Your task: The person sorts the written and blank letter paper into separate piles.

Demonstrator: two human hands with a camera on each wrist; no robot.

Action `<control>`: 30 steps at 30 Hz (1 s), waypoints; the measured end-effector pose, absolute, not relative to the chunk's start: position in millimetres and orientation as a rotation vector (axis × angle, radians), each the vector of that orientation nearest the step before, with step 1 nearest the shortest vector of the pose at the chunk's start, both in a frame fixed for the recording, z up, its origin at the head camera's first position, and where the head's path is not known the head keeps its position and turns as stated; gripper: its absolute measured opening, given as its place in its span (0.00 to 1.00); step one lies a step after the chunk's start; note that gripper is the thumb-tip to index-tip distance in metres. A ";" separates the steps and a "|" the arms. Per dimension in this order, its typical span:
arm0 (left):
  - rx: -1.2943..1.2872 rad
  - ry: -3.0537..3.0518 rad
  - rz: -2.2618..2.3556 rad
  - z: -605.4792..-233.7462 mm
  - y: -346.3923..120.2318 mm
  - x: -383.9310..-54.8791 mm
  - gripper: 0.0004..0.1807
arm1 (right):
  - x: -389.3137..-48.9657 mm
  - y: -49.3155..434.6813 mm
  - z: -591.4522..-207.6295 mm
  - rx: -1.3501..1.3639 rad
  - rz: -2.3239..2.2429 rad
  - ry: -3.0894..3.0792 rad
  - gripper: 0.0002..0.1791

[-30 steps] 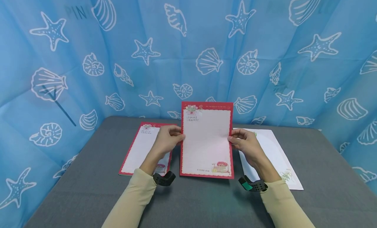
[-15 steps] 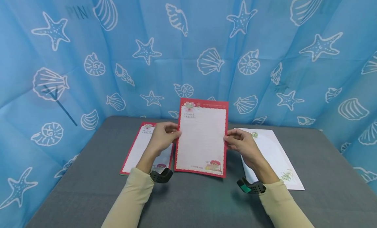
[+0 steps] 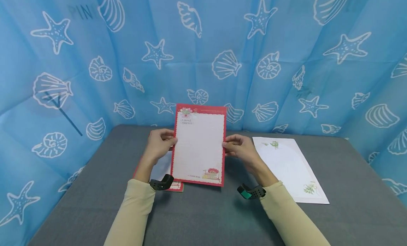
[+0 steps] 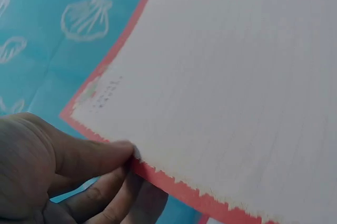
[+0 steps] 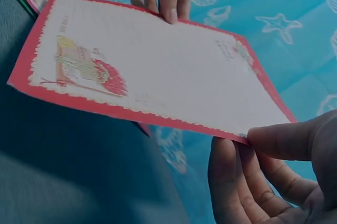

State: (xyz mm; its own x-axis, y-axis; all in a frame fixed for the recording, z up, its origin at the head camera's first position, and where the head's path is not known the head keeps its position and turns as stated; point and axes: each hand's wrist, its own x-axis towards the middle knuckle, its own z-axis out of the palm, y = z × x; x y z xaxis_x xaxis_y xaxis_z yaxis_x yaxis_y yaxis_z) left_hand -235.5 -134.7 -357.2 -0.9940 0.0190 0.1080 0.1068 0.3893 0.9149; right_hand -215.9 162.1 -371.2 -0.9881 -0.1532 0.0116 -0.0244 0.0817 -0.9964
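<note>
A sheet of letter paper (image 3: pixel 198 143) with a red border, flowers at its top left and a few lines of writing is held up, facing me. My left hand (image 3: pixel 158 143) pinches its left edge between thumb and fingers. On the opposite edge, my right hand (image 3: pixel 243 150) pinches the sheet the same way. Both wrist views show the thumbs (image 4: pixel 100 155) on the front face and the fingers (image 5: pixel 226 166) behind. Under and behind the sheet's left side lies a red-bordered paper stack (image 3: pixel 163 168) on the table, partly hidden by the left hand and the raised sheet.
White paper (image 3: pixel 287 168) with green plant drawings lies on the grey table (image 3: pixel 203 221) to the right. A blue curtain (image 3: pixel 203 44) with white shells and starfish hangs behind the table. Black bands (image 3: pixel 162 183) sit on both wrists.
Both hands have carried the red-bordered sheet leftward and slightly up, so it now overlaps the stack on the left. The white paper on the right has come more into view.
</note>
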 end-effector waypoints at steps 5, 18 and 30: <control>-0.029 -2.567 -1.598 -362.0 -155.1 -240.0 0.16 | -222.2 134.7 -376.4 -0.170 -2.090 2.170 0.12; 0.346 -2.584 -1.429 -366.4 -186.3 -242.3 0.15 | -231.2 75.4 -389.4 -0.036 -2.086 2.105 0.08; 0.557 -2.597 -1.286 -375.8 -192.6 -239.5 0.17 | -234.4 47.6 -398.6 0.008 -1.920 2.218 0.06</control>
State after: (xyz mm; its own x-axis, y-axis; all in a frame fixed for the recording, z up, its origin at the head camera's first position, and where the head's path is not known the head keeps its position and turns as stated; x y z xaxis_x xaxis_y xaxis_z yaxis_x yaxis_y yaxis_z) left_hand -239.5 -192.6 -375.8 -0.9113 -0.4118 0.0036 -0.2469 0.5532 0.7957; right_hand -234.4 47.6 -398.6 -0.9784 -0.1308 -0.1598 0.1394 0.1526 -0.9784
